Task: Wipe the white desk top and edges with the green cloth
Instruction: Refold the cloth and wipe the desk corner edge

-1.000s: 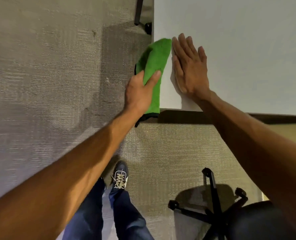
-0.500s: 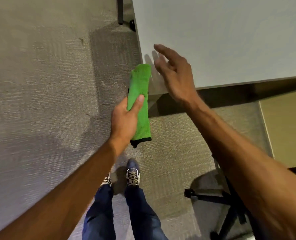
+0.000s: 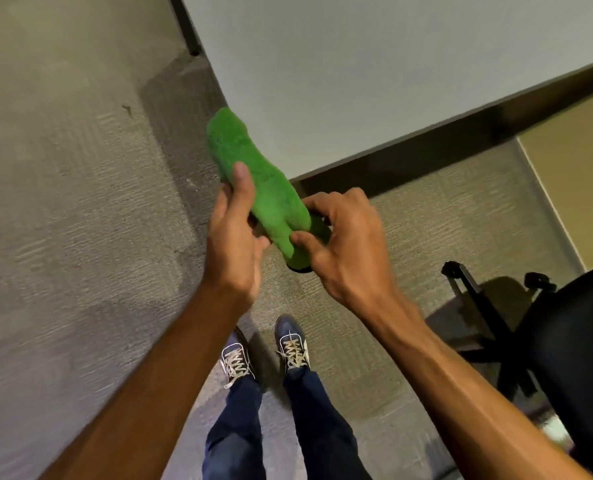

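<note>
Evidently the step in hand is a refold, done off the bench: both hands hold the green cloth in the air just in front of the bench corner, above the carpet. The left hand has its grip closed on the cloth's middle, thumb pressed on top; the right hand pinches the near end between thumb and fingers. To do this well, I judge, turn a clean face outward and flatten the roll into a broad pad before returning to the bench edge. Beyond the corner, the bench runs out of frame, so how much has been wiped cannot be told.
</note>
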A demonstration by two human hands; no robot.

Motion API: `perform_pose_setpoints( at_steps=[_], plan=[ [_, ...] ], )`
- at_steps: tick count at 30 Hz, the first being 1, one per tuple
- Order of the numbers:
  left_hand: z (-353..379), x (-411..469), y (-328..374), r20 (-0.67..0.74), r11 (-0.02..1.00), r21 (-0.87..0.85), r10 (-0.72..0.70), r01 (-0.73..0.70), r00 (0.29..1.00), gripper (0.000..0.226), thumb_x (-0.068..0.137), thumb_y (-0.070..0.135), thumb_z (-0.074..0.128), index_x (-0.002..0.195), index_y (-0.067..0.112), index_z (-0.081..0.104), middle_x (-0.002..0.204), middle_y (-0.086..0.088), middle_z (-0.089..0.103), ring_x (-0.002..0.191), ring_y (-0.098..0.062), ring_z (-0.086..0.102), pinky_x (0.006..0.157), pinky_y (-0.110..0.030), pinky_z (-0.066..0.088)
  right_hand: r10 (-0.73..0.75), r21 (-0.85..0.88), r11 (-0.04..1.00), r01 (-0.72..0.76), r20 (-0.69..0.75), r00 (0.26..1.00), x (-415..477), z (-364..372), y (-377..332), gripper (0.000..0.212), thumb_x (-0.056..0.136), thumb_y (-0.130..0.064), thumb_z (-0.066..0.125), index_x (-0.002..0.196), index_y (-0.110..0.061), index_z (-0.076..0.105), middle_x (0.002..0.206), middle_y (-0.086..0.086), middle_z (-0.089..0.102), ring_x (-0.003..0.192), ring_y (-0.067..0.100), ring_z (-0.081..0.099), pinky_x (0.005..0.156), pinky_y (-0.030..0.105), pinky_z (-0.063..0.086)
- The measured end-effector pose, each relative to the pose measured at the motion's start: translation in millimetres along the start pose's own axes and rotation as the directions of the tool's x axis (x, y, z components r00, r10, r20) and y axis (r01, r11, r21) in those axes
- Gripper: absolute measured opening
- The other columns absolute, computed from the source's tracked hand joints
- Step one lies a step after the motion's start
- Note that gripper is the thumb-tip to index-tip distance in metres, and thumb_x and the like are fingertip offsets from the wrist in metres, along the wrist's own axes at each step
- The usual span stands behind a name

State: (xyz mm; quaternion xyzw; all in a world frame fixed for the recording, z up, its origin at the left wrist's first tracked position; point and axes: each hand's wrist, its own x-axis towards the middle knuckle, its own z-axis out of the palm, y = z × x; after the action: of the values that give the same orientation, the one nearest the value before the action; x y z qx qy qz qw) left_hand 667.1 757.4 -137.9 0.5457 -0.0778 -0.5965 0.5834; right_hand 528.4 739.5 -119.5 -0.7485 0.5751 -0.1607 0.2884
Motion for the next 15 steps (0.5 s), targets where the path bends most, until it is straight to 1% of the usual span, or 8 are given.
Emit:
perform_pose_setpoints(
  at_steps=[3,5,6,8,9,11,13,15],
  plan=[
    [-6.3,10.9,19.4,-0.043,0.995,-0.066,-0.074,0.071,0.996,0.069,0.096,0.066,0.04,0.15,0.022,0.04,0.147,-0.011,0.051,0.128,-0.03,0.058,0.096,-0.056,0.054,-0.003,-0.1,0.995,-0.007,-0.104,0.995,9.5,-4.5,10.4,0.02,0.08,-0.02,0.076,0.1,-0.019,0.073,0.083,-0.003,0.067,0.086,0.017,0.046,0.075,0.047,0.044],
    [-9.1,20.8,32.4,-0.094,0.985,-0.093,-0.156,0.148,0.983,0.073,0.096,0.064,0.045,0.15,0.016,0.038,0.148,-0.017,0.049,0.13,-0.036,0.055,0.089,-0.052,0.059,0.019,-0.118,0.992,-0.042,-0.19,0.982,15.1,-6.8,15.7,0.017,0.079,-0.017,0.074,0.096,-0.018,0.073,0.08,-0.003,0.066,0.084,0.016,0.043,0.074,0.046,0.043],
    [-9.4,25.5,38.6,-0.112,0.978,-0.089,-0.201,0.191,0.973,0.068,0.097,0.058,0.05,0.146,0.012,0.042,0.143,-0.02,0.052,0.127,-0.038,0.056,0.084,-0.05,0.061,0.029,-0.118,0.991,-0.058,-0.23,0.973,17.4,-7.6,16.8,0.016,0.079,-0.016,0.074,0.095,-0.018,0.073,0.08,-0.002,0.066,0.084,0.016,0.042,0.074,0.045,0.043],
    [-9.6,34.1,48.1,-0.125,0.964,-0.052,-0.264,0.26,0.956,0.048,0.099,0.042,0.059,0.133,0.009,0.054,0.128,-0.023,0.06,0.113,-0.038,0.064,0.075,-0.047,0.063,0.042,-0.125,0.989,-0.079,-0.272,0.961,20.1,-7.0,16.3,0.016,0.081,-0.017,0.073,0.097,-0.018,0.073,0.084,-0.002,0.068,0.086,0.018,0.044,0.075,0.048,0.044],
    [-9.3,38.0,51.2,-0.128,0.96,-0.027,-0.28,0.278,0.952,0.04,0.099,0.035,0.061,0.128,0.008,0.057,0.124,-0.022,0.063,0.108,-0.037,0.067,0.073,-0.045,0.063,0.044,-0.139,0.987,-0.085,-0.277,0.96,20.8,-6.1,15.8,0.017,0.082,-0.017,0.073,0.099,-0.018,0.073,0.088,-0.001,0.069,0.088,0.019,0.046,0.076,0.049,0.044],
    [-8.4,43.6,56.4,-0.14,0.954,0.005,-0.297,0.301,0.945,0.031,0.098,0.026,0.061,0.123,0.006,0.062,0.12,-0.021,0.066,0.105,-0.037,0.07,0.07,-0.044,0.063,0.054,-0.172,0.979,-0.109,-0.295,0.954,21.4,-3.2,14.7,0.024,0.084,-0.019,0.074,0.108,-0.017,0.073,0.102,0.003,0.068,0.095,0.023,0.051,0.079,0.049,0.046],
    [-6.8,46.9,61.2,-0.162,0.947,0.014,-0.315,0.321,0.935,0.027,0.098,0.019,0.061,0.12,0.004,0.063,0.117,-0.022,0.068,0.101,-0.037,0.071,0.069,-0.045,0.063,0.081,-0.172,0.974,-0.151,-0.357,0.931,20.9,0.1,9.6,0.039,0.084,-0.02,0.077,0.121,-0.014,0.069,0.115,0.009,0.063,0.103,0.025,0.055,0.083,0.043,0.049],
    [-4.5,48.3,63.9,-0.202,0.944,0.014,-0.321,0.33,0.925,0.026,0.098,0.012,0.06,0.121,0.0,0.062,0.115,-0.022,0.07,0.094,-0.034,0.074,0.067,-0.043,0.064,0.081,-0.117,0.982,-0.145,-0.434,0.897,18.6,5.6,-1.7,0.05,0.083,-0.019,0.08,0.129,-0.009,0.063,0.119,0.014,0.058,0.099,0.022,0.057,0.078,0.035,0.053]
  ],
)
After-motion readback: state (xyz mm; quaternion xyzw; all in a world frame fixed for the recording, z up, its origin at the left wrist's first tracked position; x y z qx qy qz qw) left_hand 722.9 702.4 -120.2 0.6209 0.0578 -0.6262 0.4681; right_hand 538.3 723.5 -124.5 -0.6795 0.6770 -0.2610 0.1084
